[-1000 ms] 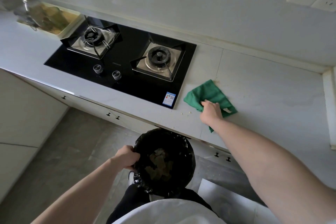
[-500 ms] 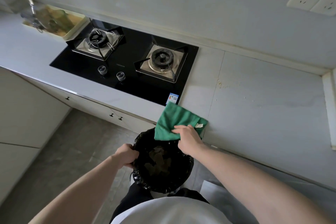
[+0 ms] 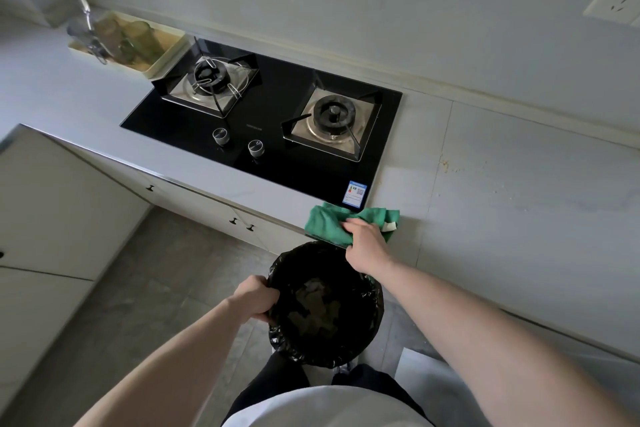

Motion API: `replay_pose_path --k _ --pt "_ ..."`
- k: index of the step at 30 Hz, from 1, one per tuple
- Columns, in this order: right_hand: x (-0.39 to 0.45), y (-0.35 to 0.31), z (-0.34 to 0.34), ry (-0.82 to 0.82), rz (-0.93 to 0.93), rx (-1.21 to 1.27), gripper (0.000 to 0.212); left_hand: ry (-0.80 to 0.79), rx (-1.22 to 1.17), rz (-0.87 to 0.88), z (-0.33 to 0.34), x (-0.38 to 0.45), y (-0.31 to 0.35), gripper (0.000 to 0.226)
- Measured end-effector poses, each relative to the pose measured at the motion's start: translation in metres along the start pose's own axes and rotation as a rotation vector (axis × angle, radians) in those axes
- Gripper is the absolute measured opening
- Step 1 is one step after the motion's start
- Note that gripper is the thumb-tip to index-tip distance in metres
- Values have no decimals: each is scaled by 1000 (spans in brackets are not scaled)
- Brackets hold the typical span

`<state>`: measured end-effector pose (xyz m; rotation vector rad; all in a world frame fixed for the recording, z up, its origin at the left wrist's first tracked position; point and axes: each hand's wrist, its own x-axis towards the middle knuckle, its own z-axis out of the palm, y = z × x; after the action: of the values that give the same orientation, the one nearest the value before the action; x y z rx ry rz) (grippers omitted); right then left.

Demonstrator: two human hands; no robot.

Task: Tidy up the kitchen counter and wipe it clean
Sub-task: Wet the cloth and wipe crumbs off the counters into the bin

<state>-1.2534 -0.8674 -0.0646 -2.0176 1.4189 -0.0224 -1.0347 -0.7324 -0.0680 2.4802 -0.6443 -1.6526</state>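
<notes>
Left hand [image 3: 255,298] grips the bin [image 3: 325,305] rim, holding it under the near desk [image 3: 519,218] edge, seemingly to catch crumbs; right hand [image 3: 363,244] presses the cloth [image 3: 332,224] there, fingers curled over it, just right of the hob [image 3: 277,114].
</notes>
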Motion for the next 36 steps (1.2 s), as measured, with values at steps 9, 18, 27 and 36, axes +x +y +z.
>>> replay_pose_path --k 9,18,27,36 --pt "-42 -32 43 -155 -7 10 60 -47 -1 18 -29 11 -8 17" --pt "-73 -35 13 301 52 220 52 -99 42 67 -50 23 -12 20" --pt "2 -51 -31 439 -7 51 53 -121 99 105 -67 22 -9 22" --pt "65 -48 0 100 132 -185 80 -104 82 101 -86 39 -18 28"
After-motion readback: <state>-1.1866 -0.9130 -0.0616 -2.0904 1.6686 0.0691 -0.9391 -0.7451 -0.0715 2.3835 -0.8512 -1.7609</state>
